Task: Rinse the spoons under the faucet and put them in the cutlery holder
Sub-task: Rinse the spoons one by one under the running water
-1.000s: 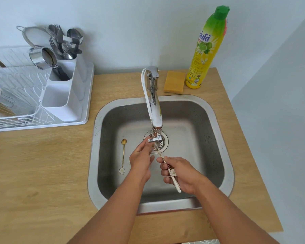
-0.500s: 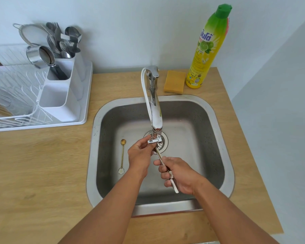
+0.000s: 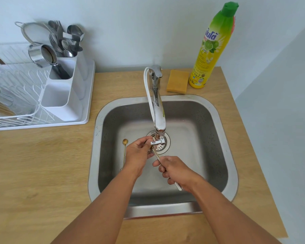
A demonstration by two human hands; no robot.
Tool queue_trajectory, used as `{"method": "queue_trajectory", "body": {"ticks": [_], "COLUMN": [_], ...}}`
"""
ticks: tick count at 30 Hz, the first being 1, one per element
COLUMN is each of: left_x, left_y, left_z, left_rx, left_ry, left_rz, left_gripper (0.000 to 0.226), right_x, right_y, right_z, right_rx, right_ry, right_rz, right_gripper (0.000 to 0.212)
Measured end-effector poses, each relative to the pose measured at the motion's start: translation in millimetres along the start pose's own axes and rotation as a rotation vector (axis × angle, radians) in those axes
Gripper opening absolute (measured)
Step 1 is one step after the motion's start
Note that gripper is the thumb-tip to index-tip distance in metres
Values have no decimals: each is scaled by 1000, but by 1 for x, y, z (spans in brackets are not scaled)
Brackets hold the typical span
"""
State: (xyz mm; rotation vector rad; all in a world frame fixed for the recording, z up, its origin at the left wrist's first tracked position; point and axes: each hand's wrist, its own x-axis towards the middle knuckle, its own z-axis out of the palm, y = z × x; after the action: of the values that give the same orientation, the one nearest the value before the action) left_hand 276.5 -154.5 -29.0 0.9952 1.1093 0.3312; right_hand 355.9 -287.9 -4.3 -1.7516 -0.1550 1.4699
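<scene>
Both hands are over the steel sink (image 3: 218, 138), just under the tip of the faucet (image 3: 158, 117). The right hand (image 3: 177, 170) has its fingers clenched around the handle of a spoon (image 3: 156, 155), whose pale handle end pokes out below the fist. The left hand (image 3: 139, 154) curls its fingers at the spoon's bowl end, which is hidden behind them, right beside the faucet's small side lever; whether they pinch the bowl or only rub it cannot be told. A second, gold spoon (image 3: 124, 150) lies flat on the sink floor to the left of the drain (image 3: 161, 147), partly covered by the left hand.

On the worktop (image 3: 42, 164) to the left stands a white dish rack (image 3: 16, 95) with the cutlery holder (image 3: 67, 95) at its near corner. The holder's back compartment is crowded with forks and spoons, and a metal strainer leans over its middle one. Behind the sink sit a yellow sponge (image 3: 177, 81) and a bottle of dish soap (image 3: 211, 48), touching or nearly so.
</scene>
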Motion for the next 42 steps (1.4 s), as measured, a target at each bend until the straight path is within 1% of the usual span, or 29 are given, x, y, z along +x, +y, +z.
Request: {"method": "queue_trajectory", "body": {"ticks": [2, 4, 5, 6, 7, 9, 10, 12, 14, 16, 20, 23, 26, 28, 30, 32, 33, 35, 37, 39, 42], "left_x": [-1, 1, 1, 2, 4, 13, 17, 24, 27, 31, 38, 38, 38, 37, 34, 27, 22, 13, 4, -5, -14], "left_y": [3, 3, 3, 3, 3, 0, -3, -8, -13, -19, -24, -25, -21, -20, -23, -25, -25, -24, -21, -19, -20], "left_z": [1, 1, -1, -4, -10, -25, -32, -41, -44, -45, -48, -47, -42, -39, -38, -38, -37, -35, -31, -24, -12], "left_rx": [11, 17, 22, 58, 151, 491, 665, 888, 1039, 1125, 1188, 1157, 1109, 1081, 947, 666, 522, 282, 129, 84, 118], "left_ry": [-10, -22, 1, 60, 156, 351, 389, 352, 307, 286, 292, 307, 345, 324, 259, 198, 177, 129, 69, 5, -54], "left_rz": [12, 17, 27, 48, 78, 120, 100, 32, -7, -21, -18, -35, -95, -140, -163, -197, -220, -263, -295, -314, -325], "left_gripper": [27, 21, 17, 16, 18, 29, 35, 44, 41, 37, 28, 20, 21, 18, 20, 21, 18, 11, 7, 6, 8], "right_x": [2, 3, 4, 4, 5, 5, 5, 5, 5, 5, 7, 7, 8, 9, 12, 15, 16, 19, 20, 17, 9], "right_y": [2, 4, 4, 4, 2, -1, -3, -7, -11, -14, -19, -26, -38, -46, -54, -57, -57, -49, -33, -14, 3], "right_z": [2, 4, 5, 6, 7, 9, 10, 12, 14, 15, 15, 17, 26, 33, 38, 38, 36, 29, 21, 13, -1], "right_rx": [-28, -28, -22, -9, 10, 73, 110, 190, 269, 321, 386, 430, 479, 498, 518, 517, 490, 358, 166, 2, -206], "right_ry": [16, 21, 29, 39, 51, 66, 64, 50, 43, 44, 43, 23, -32, -71, -97, -103, -91, -25, 74, 153, 249], "right_rz": [-28, -43, -44, -42, -39, -33, -32, -36, -38, -42, -69, -78, -67, -68, -90, -118, -128, -146, -148, -133, -137], "right_gripper": [34, 31, 30, 29, 28, 26, 25, 24, 23, 23, 22, 22, 18, 19, 25, 28, 28, 24, 21, 25, 30]}}
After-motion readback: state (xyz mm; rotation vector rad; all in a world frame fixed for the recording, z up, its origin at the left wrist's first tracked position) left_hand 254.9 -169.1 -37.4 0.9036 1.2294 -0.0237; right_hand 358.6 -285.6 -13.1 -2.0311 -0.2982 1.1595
